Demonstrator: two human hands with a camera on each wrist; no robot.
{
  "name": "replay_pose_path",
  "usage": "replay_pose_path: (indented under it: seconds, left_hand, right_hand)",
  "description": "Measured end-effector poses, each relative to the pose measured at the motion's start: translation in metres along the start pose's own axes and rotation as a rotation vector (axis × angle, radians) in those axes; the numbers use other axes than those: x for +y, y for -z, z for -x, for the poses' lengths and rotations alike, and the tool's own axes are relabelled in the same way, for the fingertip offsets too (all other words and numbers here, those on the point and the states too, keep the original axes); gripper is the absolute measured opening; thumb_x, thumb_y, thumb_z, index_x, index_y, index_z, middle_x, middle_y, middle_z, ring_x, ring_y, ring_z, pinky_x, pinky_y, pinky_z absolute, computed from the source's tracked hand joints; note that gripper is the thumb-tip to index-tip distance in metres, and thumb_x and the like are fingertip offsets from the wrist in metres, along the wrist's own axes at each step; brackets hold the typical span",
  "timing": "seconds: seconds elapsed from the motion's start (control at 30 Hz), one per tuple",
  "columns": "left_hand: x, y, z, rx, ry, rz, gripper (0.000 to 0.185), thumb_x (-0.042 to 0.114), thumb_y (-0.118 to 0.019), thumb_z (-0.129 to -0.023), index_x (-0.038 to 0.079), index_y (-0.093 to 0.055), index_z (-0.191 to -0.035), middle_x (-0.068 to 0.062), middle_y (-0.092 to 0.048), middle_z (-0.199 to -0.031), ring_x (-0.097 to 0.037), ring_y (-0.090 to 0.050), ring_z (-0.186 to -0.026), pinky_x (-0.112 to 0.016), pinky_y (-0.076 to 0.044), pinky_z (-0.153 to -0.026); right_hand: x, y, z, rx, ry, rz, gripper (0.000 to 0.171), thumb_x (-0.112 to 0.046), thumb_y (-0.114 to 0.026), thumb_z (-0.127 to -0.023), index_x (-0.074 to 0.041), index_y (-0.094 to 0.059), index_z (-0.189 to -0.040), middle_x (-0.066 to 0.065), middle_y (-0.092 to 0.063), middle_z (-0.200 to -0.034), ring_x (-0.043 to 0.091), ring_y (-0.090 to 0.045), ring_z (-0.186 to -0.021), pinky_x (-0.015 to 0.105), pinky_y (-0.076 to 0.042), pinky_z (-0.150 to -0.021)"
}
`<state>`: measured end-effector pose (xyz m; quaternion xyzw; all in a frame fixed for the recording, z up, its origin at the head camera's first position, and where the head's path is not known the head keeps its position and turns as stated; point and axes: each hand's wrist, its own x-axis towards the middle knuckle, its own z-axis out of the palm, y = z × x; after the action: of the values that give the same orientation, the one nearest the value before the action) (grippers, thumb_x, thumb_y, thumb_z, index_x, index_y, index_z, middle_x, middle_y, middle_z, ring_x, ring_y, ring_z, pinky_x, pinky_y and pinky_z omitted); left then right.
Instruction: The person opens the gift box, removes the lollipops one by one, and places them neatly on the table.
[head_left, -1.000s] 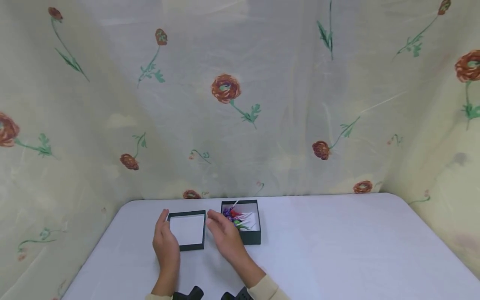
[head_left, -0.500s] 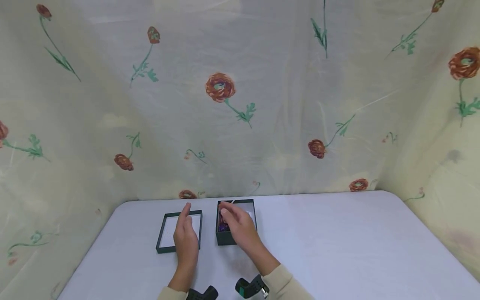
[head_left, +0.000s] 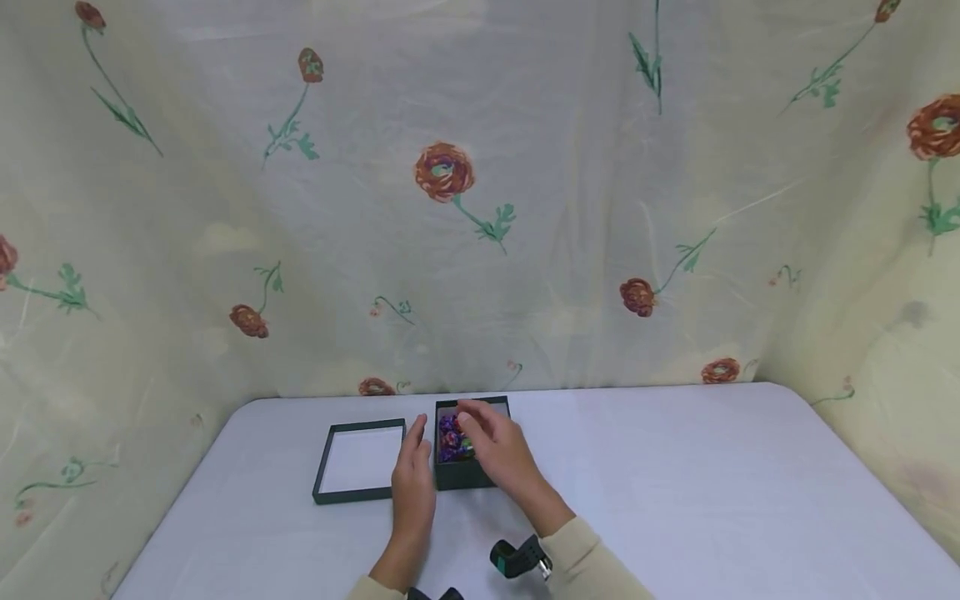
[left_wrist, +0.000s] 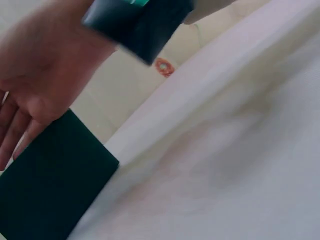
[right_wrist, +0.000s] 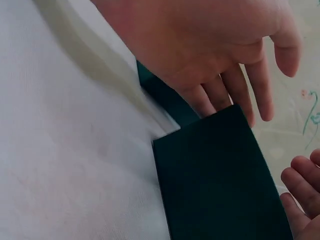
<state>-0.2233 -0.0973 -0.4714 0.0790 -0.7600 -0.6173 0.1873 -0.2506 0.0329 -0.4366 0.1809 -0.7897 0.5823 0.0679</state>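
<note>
A dark green open box with a white inside holds several wrapped lollipops. Over its right part is my right hand, fingers slightly bent and thumb near a red lollipop; the hand covers the sticks. Extended upward along the box's left side is my left hand, its palm facing right. The right wrist view has the left hand behind the box's front wall, with right fingers at the lower right. In the left wrist view, the right hand reaches over the box.
Left of the box lies a shallow dark green lid, its white inside facing up. A white cloth covers the table. Behind it hangs a flower-printed curtain. A black camera sits on the right wrist.
Both hands have moved right: the left from the lid's left side to the gap by the box, the right from the gap to over the box. Box and lid stay put.
</note>
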Motion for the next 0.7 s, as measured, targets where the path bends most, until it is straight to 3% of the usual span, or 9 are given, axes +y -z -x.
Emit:
replay_pose_path:
  seconds: [0.2,0.7]
  left_hand:
    - [-0.006,-0.006,0.003,-0.048,0.038,0.023,0.046,0.016,-0.035,-0.101,0.010,-0.042,-0.146,-0.005,-0.038,-0.152,-0.025,-0.029,-0.142,-0.049,-0.022,-0.115]
    - [-0.012,-0.010,0.003,-0.086,0.065,0.017,0.050,0.012,-0.037,-0.098,0.013,-0.040,-0.147,-0.004,-0.036,-0.153,-0.026,-0.028,-0.142,-0.050,-0.025,-0.114]
  right_hand:
    - [0.002,0.000,-0.003,-0.003,0.042,0.041,0.042,-0.034,-0.049,-0.100,-0.006,-0.058,-0.130,0.007,-0.064,-0.125,0.020,-0.060,-0.114,0.043,-0.047,-0.100]
    - [0.000,-0.001,-0.003,0.014,-0.039,-0.010,0.041,-0.036,-0.048,-0.100,-0.009,-0.061,-0.128,0.008,-0.063,-0.125,0.024,-0.061,-0.111,0.045,-0.050,-0.095]
